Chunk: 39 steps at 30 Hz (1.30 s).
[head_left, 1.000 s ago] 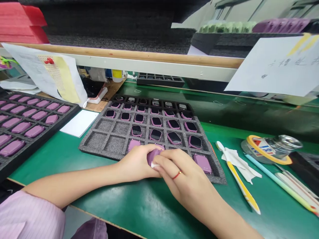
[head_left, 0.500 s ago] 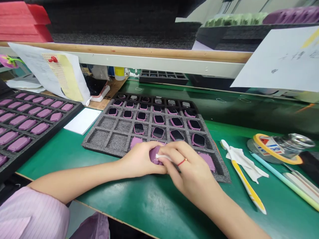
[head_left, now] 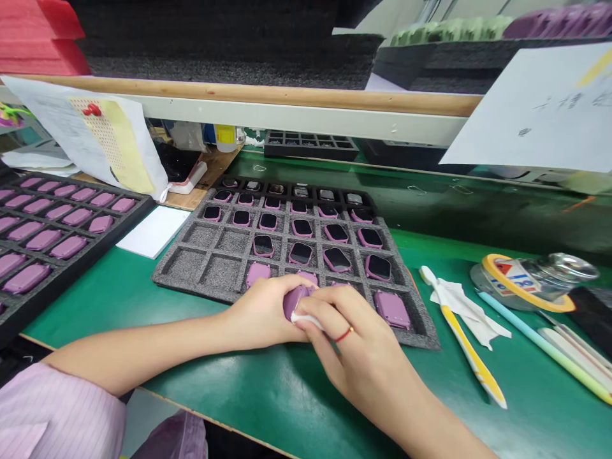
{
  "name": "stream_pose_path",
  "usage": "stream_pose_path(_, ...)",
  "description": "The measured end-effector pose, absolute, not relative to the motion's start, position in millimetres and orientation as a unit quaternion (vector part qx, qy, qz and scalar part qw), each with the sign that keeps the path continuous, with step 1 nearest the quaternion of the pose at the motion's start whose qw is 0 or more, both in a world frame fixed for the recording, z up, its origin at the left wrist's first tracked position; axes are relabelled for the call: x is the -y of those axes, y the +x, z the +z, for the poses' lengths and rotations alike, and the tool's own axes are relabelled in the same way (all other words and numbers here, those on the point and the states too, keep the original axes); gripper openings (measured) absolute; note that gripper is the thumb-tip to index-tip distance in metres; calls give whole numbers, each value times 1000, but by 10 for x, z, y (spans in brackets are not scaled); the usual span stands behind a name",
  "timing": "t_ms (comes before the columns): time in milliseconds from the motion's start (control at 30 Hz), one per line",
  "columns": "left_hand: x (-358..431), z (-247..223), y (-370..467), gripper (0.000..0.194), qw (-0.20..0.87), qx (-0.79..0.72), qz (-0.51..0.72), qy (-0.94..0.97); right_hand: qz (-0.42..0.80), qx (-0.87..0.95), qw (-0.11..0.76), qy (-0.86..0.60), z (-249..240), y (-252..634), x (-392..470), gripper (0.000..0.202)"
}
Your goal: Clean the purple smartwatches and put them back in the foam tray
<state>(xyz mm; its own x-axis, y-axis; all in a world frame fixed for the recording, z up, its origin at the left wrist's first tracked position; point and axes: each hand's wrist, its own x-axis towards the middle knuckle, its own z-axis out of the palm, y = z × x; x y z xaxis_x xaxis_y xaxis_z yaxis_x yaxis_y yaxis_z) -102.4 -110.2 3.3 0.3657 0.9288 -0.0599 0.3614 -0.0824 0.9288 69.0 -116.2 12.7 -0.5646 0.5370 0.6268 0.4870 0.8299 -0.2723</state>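
Near the centre of the frame, just above the bench's [head_left: 287, 395] front edge, the left hand [head_left: 268, 312] grips a purple watch case [head_left: 292, 302]. Its plain purple side tilts up toward the camera; fingers hide too much to tell its long axis. The right hand [head_left: 354, 338] pinches a white wipe [head_left: 306, 319] against it. Half a second earlier the wipe crossed the case's middle; now it lies at the lower edge.
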Motion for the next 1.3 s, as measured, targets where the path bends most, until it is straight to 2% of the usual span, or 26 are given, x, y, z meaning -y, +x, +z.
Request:
stream_pose_path(367, 1112, 34, -1028, 44, 465, -487, 297, 677, 15, 879, 370, -301, 116, 698, 1148, 10)
stream_pose_path(733, 1151, 39, -1031, 48, 456, -483, 304, 683, 41, 876, 388, -284, 72, 657, 1148, 13)
stream_pose_path(867, 1162, 45, -1034, 56, 452, -505, 309, 667, 63, 843, 442, -300, 86, 683, 1083, 13)
stream_pose_path(967, 1174, 28, -1050, 67, 457, -513, 323, 651, 143, 791, 466, -369, 154, 889, 913, 13)
stream_pose_path(1033, 1190, 8, -1061, 68, 472, -509, 339, 635, 190, 736, 465, -453, 203, 1149, 745, 25)
stream_pose_path(1133, 1222, -6, -1075, 65, 519, -492, 358, 600, 158, 656, 456, -580, 226, 1643, 497, 43)
stream_pose_path(1200, 1236, 6, -1083, 61, 543, -475, 371, 585, 111, 627, 432, -639, 185, 1939, 409, 41)
stream_pose_path(1300, 1234, 35, -1101, 59, 569, -461, 379, 565, 97, 633, 363, -677, 61, 2185, 407, 27)
